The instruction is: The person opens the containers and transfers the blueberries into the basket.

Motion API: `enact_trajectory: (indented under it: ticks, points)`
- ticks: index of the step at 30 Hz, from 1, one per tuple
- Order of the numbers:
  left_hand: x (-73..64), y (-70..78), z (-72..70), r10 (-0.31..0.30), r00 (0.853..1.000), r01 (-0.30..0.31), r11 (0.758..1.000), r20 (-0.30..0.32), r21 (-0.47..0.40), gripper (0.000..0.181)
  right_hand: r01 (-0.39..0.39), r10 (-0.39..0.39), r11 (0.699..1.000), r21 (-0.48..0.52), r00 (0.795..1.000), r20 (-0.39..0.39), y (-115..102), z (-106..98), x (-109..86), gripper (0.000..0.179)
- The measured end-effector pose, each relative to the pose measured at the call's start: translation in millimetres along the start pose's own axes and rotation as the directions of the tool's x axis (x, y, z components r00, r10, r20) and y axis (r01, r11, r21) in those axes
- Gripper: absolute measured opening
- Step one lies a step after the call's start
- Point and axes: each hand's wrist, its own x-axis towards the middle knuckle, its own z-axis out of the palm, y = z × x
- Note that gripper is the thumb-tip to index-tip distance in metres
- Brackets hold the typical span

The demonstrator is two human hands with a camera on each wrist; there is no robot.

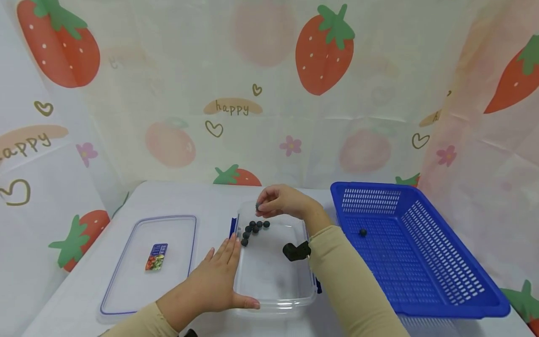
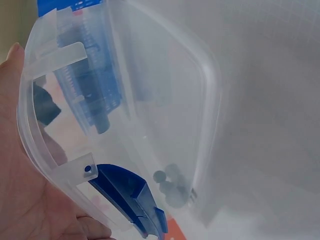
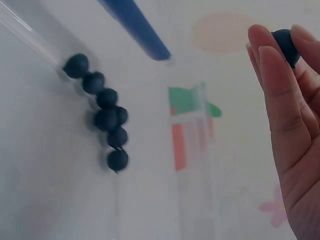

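Observation:
In the head view, my right hand (image 1: 286,202) pinches one dark blue blueberry (image 3: 286,46) between thumb and fingertips, above the far end of a clear plastic box (image 1: 278,276). My left hand (image 1: 212,283) rests on the left rim of that box, fingers straight and thumb spread towards the near edge. Inside, several blueberries (image 1: 255,230) lie in a bent line by the far left corner; the right wrist view shows them touching one another. From the left wrist, berries (image 2: 175,192) appear blurred through the wall, and a blue clip (image 2: 125,192) hangs from the rim.
To the right stands a blue slotted basket (image 1: 400,271) with a single blueberry (image 1: 363,232) on its floor. A clear lid with a blue seal (image 1: 122,285) lies on the left, bearing a small colourful label (image 1: 156,257). Behind the white table hangs a strawberry-print cloth (image 1: 261,140).

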Motion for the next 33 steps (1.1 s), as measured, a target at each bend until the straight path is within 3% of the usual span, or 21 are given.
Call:
enact_trajectory:
  ticks: [14, 25, 33]
  points:
    - [0.4, 0.5, -2.3, -0.002, 1.000, 0.002, 1.000, 0.021, 0.004, 0.129, 0.050, -0.052, 0.999, -0.016, 0.992, -0.118, -14.7, -67.4, -51.5, 0.017]
    - [0.9, 0.9, -1.8, 0.011, 1.000, -0.011, 1.000, 0.022, -0.019, 0.129, 0.031, -0.025, 0.999, 0.025, 0.975, -0.219, 11.8, -128.1, -98.7, 0.018]
    - [-0.8, 3.3, -4.4, 0.008, 1.000, -0.008, 1.000, 0.018, -0.025, 0.130, -0.017, 0.025, 0.999, 0.031, 0.961, -0.275, 32.4, -158.2, -138.3, 0.018]
